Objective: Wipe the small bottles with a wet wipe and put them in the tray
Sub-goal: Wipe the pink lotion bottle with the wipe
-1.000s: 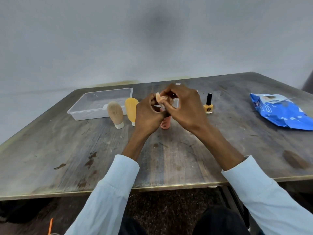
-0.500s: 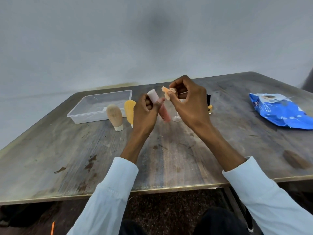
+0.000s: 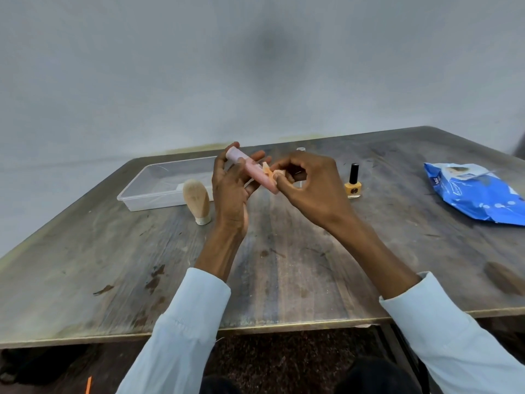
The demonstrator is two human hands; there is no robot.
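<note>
Wiping the pink bottle (image 3: 252, 173)
Left hand (image 3: 231, 191) gripped it; right hand (image 3: 309, 189) pinched the wipe (image 3: 270, 173) (a slip could drop it toward nine o'clock).

pink tube (image 3: 251, 173) at centre, small orange wipe (image 3: 269, 173) against it. tan bottle (image 3: 196, 201) with white cap left of centre; clear tray (image 3: 147, 191) behind. yellow polish bottle (image 3: 353, 185), black cap. blue packet (image 3: 477, 194) at right. grey-brown stained table (image 3: 113, 251).
</note>
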